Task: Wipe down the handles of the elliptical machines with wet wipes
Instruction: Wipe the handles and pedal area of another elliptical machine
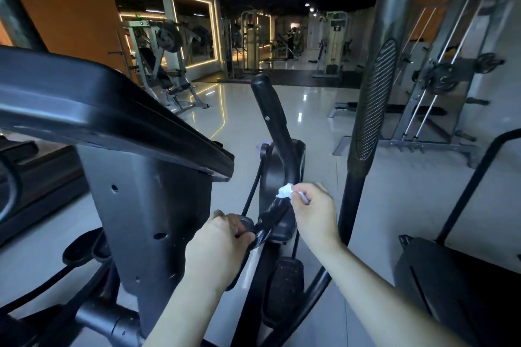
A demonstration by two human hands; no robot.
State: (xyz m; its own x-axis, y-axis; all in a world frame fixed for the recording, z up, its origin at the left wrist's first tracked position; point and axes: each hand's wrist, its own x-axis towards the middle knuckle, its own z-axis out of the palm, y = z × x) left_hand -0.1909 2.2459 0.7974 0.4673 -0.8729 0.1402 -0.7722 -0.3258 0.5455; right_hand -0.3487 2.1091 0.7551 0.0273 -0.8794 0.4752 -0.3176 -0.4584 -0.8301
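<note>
Wipe (284, 190), white and bunched, sits pressed against the black curved handle (277, 132) of the elliptical machine, pinched in the curled fingers of the right hand (313, 213), which comes at the handle from the right side. Lower on that same handle, where the bar looks shiny and wrapped, the left hand (222, 239) curls round the end of the grip, so the wipe lies just above and to the right of the left hand and both hands touch the one bar. One wipe is visible, and two bare hands with their forearms. Two upright handles show: the short curved one being cleaned and a tall dark pole (377, 87) with a ribbed oval grip, standing just right of the right hand. One foot pedal (283, 290) lies below the hands on the glossy floor (324, 127). The console (93, 110) of the machine fills the left and is cut off by the frame edge. Much of the wipe is hidden inside the fingers, and the weight machines (445, 84) in the background are dim and hard to make out.
</note>
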